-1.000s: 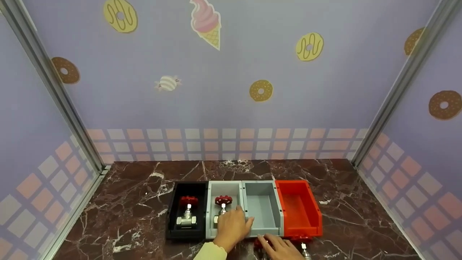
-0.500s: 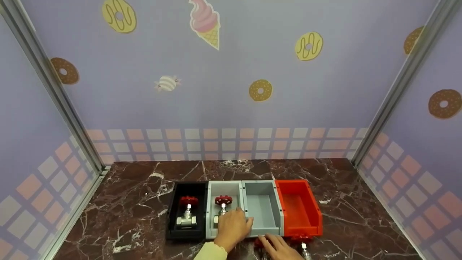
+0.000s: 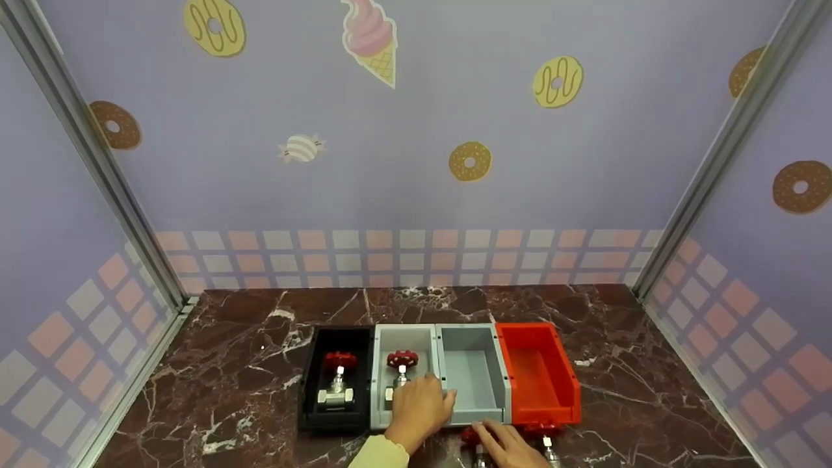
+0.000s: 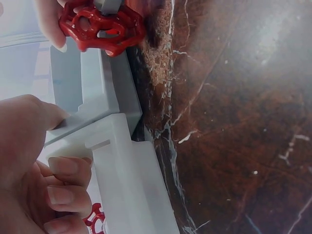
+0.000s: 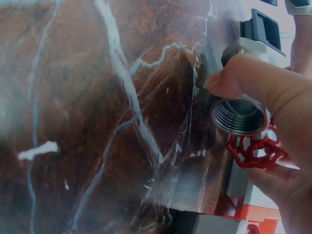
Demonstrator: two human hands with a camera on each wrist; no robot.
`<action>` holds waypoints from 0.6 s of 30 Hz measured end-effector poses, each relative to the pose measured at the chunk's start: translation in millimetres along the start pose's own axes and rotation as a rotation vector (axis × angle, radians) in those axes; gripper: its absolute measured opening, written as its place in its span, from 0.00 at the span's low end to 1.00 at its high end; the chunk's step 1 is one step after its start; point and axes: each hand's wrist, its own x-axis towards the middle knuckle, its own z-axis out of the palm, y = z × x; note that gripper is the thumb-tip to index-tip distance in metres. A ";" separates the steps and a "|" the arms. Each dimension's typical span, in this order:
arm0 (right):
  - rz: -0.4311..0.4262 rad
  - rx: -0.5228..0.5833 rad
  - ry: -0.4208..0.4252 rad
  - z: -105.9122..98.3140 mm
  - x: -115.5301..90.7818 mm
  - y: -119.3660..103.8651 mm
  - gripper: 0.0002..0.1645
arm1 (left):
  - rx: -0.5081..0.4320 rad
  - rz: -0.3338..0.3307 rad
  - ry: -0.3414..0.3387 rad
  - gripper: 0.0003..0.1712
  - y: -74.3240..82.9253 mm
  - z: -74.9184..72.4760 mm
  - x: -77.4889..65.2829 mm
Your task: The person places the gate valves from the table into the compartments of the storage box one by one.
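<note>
My left hand (image 3: 421, 406) rests over the wall between the white bin (image 3: 408, 338) and the grey bin (image 3: 471, 370). In the left wrist view its thumb lies on the grey bin's rim, while its other fingers hang loosely curled over the white bin. Just in front of the grey bin, my right hand (image 3: 510, 447) grips a metal valve (image 3: 480, 457) with a red handwheel (image 5: 256, 153). The right wrist view shows the thumb on the valve body beside its threaded opening. Valves with red wheels stand in the white bin (image 3: 402, 359) and the black bin (image 3: 314, 377).
A red-orange bin (image 3: 536, 377) ends the row on the right. Another valve (image 3: 549, 448) stands on the dark marbled table (image 3: 247, 377) before it, just right of my right hand. Patterned panels (image 3: 416, 195) close off the back and both sides.
My right hand has shifted slightly to the right with the valve, and more of the valve's stem shows below the wheel. The left hand has stayed in place.
</note>
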 end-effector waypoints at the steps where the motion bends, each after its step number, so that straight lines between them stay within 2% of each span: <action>1: 0.004 0.011 -0.011 -1.5 0.1 0.5 0.45 | -0.001 0.001 0.005 0.24 0.0 0.0 0.0; 3: 0.008 0.026 -0.017 -4.3 0.5 1.4 0.46 | -0.003 0.004 0.017 0.24 0.1 0.3 0.0; 8: -0.034 -0.006 0.043 -8.3 1.5 3.6 0.47 | 0.000 -0.002 0.020 0.24 0.1 0.9 -0.2; 18: -0.063 0.001 0.053 -20.1 4.3 4.1 0.52 | -0.004 -0.011 0.000 0.25 -0.1 1.0 -1.2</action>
